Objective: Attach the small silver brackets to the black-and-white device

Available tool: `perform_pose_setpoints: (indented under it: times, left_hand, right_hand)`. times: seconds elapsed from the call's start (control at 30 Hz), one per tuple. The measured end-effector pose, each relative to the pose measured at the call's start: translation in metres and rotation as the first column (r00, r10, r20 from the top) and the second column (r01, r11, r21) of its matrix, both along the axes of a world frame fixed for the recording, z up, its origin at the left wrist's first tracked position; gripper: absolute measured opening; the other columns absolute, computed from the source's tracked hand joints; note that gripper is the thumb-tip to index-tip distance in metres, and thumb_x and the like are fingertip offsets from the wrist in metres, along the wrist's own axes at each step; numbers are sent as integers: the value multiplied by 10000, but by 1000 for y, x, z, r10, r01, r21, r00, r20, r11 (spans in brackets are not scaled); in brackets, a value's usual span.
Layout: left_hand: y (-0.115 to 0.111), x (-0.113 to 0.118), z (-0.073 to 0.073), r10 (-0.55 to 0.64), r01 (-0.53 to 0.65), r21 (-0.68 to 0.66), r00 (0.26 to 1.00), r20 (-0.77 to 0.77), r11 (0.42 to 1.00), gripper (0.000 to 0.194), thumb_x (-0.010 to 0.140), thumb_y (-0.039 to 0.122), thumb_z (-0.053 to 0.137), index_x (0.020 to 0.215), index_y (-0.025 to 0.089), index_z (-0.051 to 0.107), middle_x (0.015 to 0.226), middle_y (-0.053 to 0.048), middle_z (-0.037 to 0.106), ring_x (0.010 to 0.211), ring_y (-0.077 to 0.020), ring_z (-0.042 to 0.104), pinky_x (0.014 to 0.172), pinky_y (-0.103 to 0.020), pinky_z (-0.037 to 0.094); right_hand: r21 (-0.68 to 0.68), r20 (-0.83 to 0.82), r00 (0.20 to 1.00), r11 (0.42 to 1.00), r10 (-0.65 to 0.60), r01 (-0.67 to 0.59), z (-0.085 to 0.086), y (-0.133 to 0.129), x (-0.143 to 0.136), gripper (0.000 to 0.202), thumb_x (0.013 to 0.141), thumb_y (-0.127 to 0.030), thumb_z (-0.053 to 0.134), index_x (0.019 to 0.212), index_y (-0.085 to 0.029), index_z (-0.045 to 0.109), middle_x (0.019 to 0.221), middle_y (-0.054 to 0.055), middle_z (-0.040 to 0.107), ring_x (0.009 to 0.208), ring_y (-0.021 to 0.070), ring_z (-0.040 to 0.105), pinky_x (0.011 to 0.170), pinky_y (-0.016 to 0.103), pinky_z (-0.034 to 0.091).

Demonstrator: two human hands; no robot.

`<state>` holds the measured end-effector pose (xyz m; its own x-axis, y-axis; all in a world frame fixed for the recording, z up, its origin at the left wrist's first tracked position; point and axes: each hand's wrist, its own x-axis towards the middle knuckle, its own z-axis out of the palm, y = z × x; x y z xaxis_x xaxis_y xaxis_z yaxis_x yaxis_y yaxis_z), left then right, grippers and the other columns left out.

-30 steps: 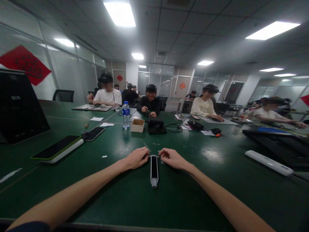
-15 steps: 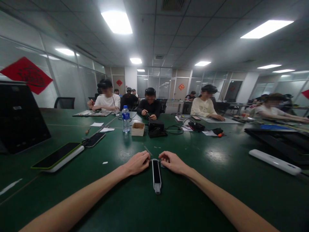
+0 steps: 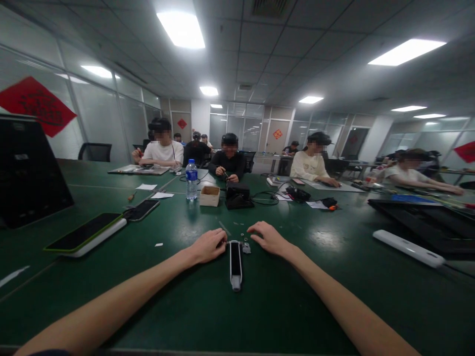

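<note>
A long narrow device [image 3: 235, 264] with a black face and pale edges lies on the green table, its tapered grey end toward me. My left hand [image 3: 211, 245] rests by its upper left corner, fingers curled and pressed together; whatever they hold is hidden. At the device's upper right sits a small grey part [image 3: 246, 248], and tiny pale pieces [image 3: 243, 238] lie just beyond it. My right hand [image 3: 270, 238] is to the right of these, fingers loosely spread and holding nothing. It does not touch the device.
A water bottle [image 3: 191, 180] and a small open box [image 3: 210, 196] stand ahead, beside a black case [image 3: 238, 195]. Phones [image 3: 85, 231] lie left, near a dark panel [image 3: 29, 173]. A white bar-shaped thing [image 3: 408, 248] lies right. Other people sit across the table.
My right hand has moved up and away from the device, its fingers opening. The grey part and tiny pieces are now uncovered. My left hand stays by the device's corner.
</note>
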<state>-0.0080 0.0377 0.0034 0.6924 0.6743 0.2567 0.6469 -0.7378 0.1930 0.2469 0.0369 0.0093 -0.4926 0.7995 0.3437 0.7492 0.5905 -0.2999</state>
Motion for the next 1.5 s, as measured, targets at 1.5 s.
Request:
perform_pose_setpoints:
  times: [1.5]
  left_hand:
    - [2, 0, -4, 7, -7, 13, 1000, 14, 1000, 93, 855, 210, 448, 893, 174, 525, 880, -41, 584, 761, -168, 559, 671, -267, 425]
  right_hand:
    - [-374, -277, 961, 920, 6, -113, -6, -9, -10, 208, 820, -271, 588, 982, -183, 683, 937, 29, 682, 828, 157, 617, 749, 275, 469]
